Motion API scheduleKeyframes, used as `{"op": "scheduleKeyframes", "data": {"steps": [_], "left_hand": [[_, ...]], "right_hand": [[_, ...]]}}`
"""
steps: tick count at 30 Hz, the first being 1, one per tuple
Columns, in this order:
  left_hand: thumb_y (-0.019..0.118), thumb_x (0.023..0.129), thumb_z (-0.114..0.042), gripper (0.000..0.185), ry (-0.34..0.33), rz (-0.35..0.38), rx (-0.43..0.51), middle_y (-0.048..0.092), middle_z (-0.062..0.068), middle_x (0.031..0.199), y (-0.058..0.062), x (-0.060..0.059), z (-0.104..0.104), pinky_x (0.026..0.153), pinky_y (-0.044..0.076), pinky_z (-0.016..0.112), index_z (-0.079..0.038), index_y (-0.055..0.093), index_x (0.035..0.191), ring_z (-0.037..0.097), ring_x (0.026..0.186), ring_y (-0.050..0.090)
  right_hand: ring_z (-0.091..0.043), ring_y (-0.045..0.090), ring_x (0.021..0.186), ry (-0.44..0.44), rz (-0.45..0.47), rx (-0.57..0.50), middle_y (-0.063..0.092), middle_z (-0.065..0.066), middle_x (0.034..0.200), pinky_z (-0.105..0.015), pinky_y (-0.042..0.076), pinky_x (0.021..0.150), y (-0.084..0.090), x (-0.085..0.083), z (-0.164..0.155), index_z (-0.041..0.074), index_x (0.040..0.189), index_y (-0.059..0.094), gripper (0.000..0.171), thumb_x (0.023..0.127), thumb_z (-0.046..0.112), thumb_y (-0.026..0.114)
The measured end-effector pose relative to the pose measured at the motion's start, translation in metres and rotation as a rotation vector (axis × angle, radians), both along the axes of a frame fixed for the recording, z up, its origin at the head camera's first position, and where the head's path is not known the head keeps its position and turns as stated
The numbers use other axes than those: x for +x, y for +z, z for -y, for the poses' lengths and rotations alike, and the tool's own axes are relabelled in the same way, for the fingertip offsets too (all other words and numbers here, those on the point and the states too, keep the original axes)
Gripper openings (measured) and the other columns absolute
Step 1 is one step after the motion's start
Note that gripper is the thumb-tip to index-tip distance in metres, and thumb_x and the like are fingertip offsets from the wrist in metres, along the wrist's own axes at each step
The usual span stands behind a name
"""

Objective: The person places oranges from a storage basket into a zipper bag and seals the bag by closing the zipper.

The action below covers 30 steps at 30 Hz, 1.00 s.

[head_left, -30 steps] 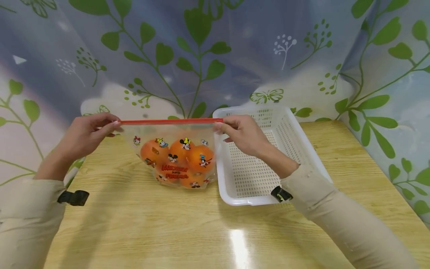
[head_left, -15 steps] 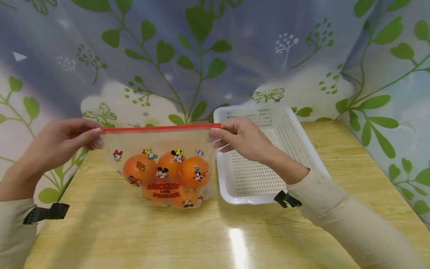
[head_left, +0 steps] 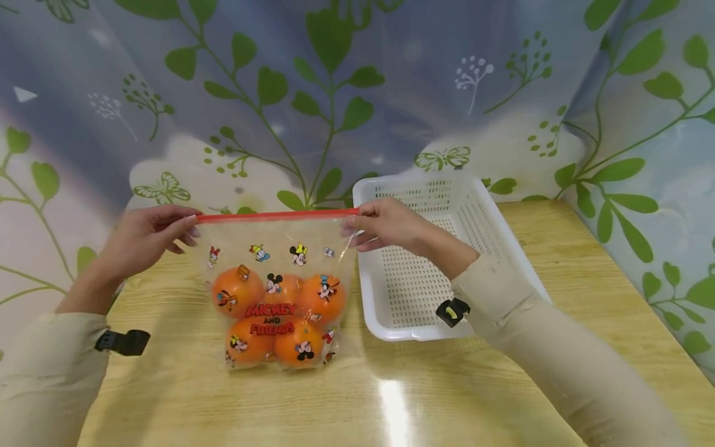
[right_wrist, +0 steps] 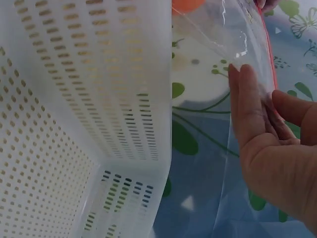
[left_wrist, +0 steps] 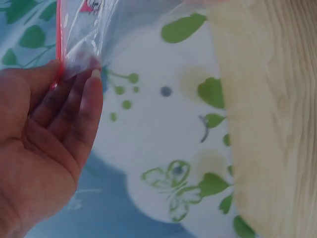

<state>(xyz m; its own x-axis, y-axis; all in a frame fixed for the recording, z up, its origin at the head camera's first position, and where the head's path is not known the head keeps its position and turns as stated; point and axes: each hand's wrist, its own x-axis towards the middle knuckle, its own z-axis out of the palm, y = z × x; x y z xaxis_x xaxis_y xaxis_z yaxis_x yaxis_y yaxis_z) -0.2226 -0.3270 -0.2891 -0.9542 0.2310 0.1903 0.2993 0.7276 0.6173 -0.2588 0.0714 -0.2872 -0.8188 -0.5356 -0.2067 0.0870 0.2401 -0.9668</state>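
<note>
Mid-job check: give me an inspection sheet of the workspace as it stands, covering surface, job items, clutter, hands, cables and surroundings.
Surface: light wooden table, with a glare patch near the front edge.
Job's things: clear zip bag with a red zip strip and cartoon print, held upright with its bottom on the table; five oranges inside. White perforated basket to the bag's right, nothing in it.
Clutter: nothing seen.
Hands: left hand pinches the bag's top left corner; right hand pinches the top right corner, over the basket's near left rim.
Cables: nothing seen; a black strap clip shows on each sleeve.
Surroundings: leaf-and-butterfly printed sheet behind and beside the table.
</note>
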Motion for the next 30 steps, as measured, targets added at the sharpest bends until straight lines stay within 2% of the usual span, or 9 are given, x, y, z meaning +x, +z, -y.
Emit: {"op": "scheduleKeyframes", "data": {"steps": [6, 8, 11, 14, 18, 24, 27, 30], "left_hand": [[0.047, 0.101, -0.026, 0.037, 0.058, 0.024, 0.019, 0.065, 0.018, 0.096, -0.017, -0.022, -0.007, 0.061, 0.054, 0.024, -0.001, 0.057, 0.127, 0.009, 0.075, 0.065], [0.047, 0.101, -0.027, 0.039, 0.088, 0.022, 0.029, 0.065, 0.02, 0.099, -0.022, -0.027, -0.008, 0.062, 0.053, 0.023, 0.0, 0.056, 0.127, 0.006, 0.075, 0.064], [0.049, 0.101, -0.027, 0.039, 0.139, 0.003, 0.028, 0.065, 0.02, 0.101, -0.027, -0.032, -0.01, 0.061, 0.052, 0.02, 0.001, 0.058, 0.125, 0.005, 0.074, 0.062], [0.05, 0.1, -0.03, 0.039, 0.172, -0.011, 0.02, 0.065, 0.021, 0.1, -0.031, -0.039, -0.013, 0.06, 0.051, 0.021, 0.001, 0.06, 0.123, 0.012, 0.073, 0.063], [0.049, 0.1, -0.029, 0.04, 0.192, -0.009, 0.008, 0.064, 0.022, 0.1, -0.036, -0.052, -0.017, 0.059, 0.05, 0.023, 0.003, 0.059, 0.122, 0.021, 0.074, 0.063], [0.048, 0.101, -0.024, 0.037, 0.205, 0.015, -0.051, 0.064, 0.024, 0.1, -0.044, -0.068, -0.021, 0.063, 0.05, 0.034, 0.005, 0.059, 0.121, 0.033, 0.082, 0.063], [0.047, 0.101, -0.024, 0.038, 0.205, 0.037, -0.059, 0.063, 0.025, 0.103, -0.047, -0.074, -0.023, 0.066, 0.051, 0.038, 0.006, 0.058, 0.122, 0.035, 0.085, 0.063], [0.047, 0.101, -0.022, 0.036, 0.222, 0.042, -0.065, 0.062, 0.026, 0.105, -0.05, -0.08, -0.025, 0.066, 0.051, 0.04, 0.006, 0.058, 0.121, 0.037, 0.086, 0.064]], "right_hand": [[-0.029, 0.063, 0.101, -0.004, -0.016, 0.099, 0.061, -0.016, 0.119, -0.036, 0.054, 0.082, -0.004, -0.013, 0.006, -0.004, 0.117, 0.062, 0.027, 0.1, 0.014, 0.051], [-0.028, 0.062, 0.098, -0.008, -0.017, 0.131, 0.058, -0.014, 0.122, -0.034, 0.054, 0.08, -0.004, -0.017, 0.009, -0.002, 0.119, 0.062, 0.029, 0.1, 0.016, 0.05], [-0.022, 0.06, 0.081, -0.023, -0.018, 0.172, 0.054, -0.011, 0.108, -0.037, 0.055, 0.079, -0.006, -0.025, 0.013, 0.0, 0.119, 0.063, 0.029, 0.101, 0.018, 0.05], [-0.016, 0.057, 0.068, -0.046, -0.026, 0.201, 0.049, -0.008, 0.09, -0.039, 0.055, 0.077, -0.008, -0.032, 0.016, 0.003, 0.12, 0.064, 0.029, 0.101, 0.019, 0.05], [-0.018, 0.064, 0.067, -0.113, 0.0, 0.17, 0.055, -0.01, 0.081, -0.039, 0.056, 0.072, -0.011, -0.04, 0.02, 0.0, 0.114, 0.063, 0.026, 0.102, 0.016, 0.047], [-0.022, 0.069, 0.075, -0.205, 0.027, 0.123, 0.064, -0.014, 0.088, -0.035, 0.057, 0.07, -0.019, -0.051, 0.027, -0.004, 0.113, 0.061, 0.024, 0.1, 0.012, 0.049], [-0.026, 0.069, 0.085, -0.225, 0.024, 0.102, 0.066, -0.02, 0.098, -0.034, 0.056, 0.075, -0.022, -0.055, 0.031, -0.008, 0.116, 0.06, 0.026, 0.099, 0.009, 0.05], [-0.029, 0.065, 0.1, -0.207, 0.011, 0.092, 0.062, -0.024, 0.114, -0.032, 0.053, 0.083, -0.026, -0.057, 0.033, -0.011, 0.126, 0.053, 0.034, 0.099, 0.01, 0.049]]}}
